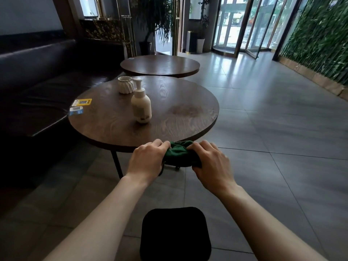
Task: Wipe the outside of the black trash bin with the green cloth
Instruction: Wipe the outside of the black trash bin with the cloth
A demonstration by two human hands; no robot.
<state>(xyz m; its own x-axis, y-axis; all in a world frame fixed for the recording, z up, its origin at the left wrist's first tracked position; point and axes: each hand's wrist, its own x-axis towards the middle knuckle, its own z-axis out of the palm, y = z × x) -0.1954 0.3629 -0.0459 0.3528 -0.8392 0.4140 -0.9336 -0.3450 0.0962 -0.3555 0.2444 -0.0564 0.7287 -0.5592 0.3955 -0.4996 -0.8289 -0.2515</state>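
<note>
Risk: both hands, left hand (146,160) and right hand (211,162), grip the bunched green cloth (178,153) tightly; wiping black trash bin (175,234) with it still bunched may clean poorly.

bunched green cloth (179,154), black bin (174,234) below

Both hands (147,159) (211,162) bunching green cloth (179,154), black bin (175,234) below
</note>
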